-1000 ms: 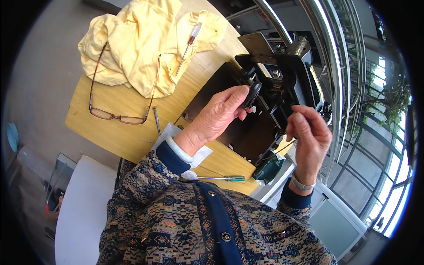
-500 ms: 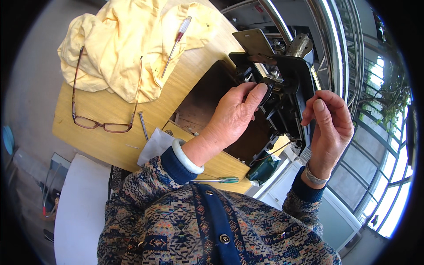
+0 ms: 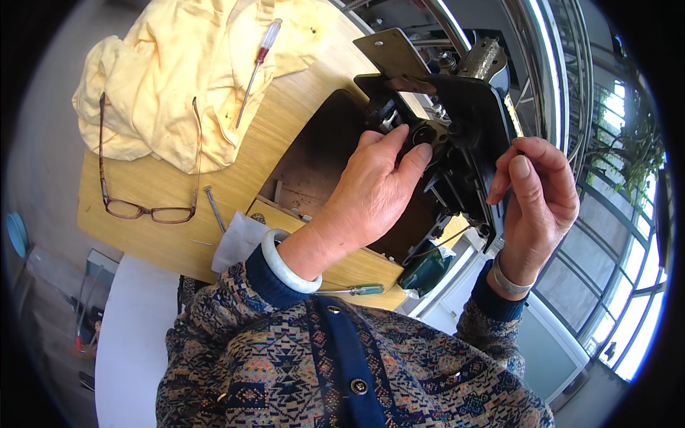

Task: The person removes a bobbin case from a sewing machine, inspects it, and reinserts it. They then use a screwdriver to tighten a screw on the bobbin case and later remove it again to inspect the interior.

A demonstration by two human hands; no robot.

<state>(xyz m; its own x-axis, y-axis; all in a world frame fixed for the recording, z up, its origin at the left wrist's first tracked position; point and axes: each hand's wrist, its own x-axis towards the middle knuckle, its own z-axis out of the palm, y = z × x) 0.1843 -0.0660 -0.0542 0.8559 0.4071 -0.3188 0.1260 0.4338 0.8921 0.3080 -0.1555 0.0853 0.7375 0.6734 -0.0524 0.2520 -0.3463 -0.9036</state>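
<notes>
A black sewing machine head (image 3: pixel 467 107) is tipped back out of its wooden table, its underside mechanism facing me. My left hand (image 3: pixel 371 189) reaches into that underside, thumb and forefinger closed at the edge of a round black part (image 3: pixel 425 134). The other fingers curl out of sight. Beside the machine bed's right edge, my right hand (image 3: pixel 539 196) is raised in a pinch. A tiny dark thing shows at its fingertips, too small to name. Below my left hand lies the dark recess (image 3: pixel 307 171) of the table.
On the wooden table (image 3: pixel 153 235) lie a yellow cloth (image 3: pixel 153 93), a red-and-clear-handled screwdriver (image 3: pixel 258 64), glasses (image 3: pixel 150 212), a metal bolt (image 3: pixel 215 209) and white tissue (image 3: pixel 239 239). A green-handled screwdriver (image 3: pixel 364 289) rests near my body. Metal bars (image 3: pixel 546 64) stand behind the machine.
My left thumb has shifted down off the face of the round black part, leaving more of it visible. The right hand keeps its pinch nearly in place. The whole view has shifted slightly.
</notes>
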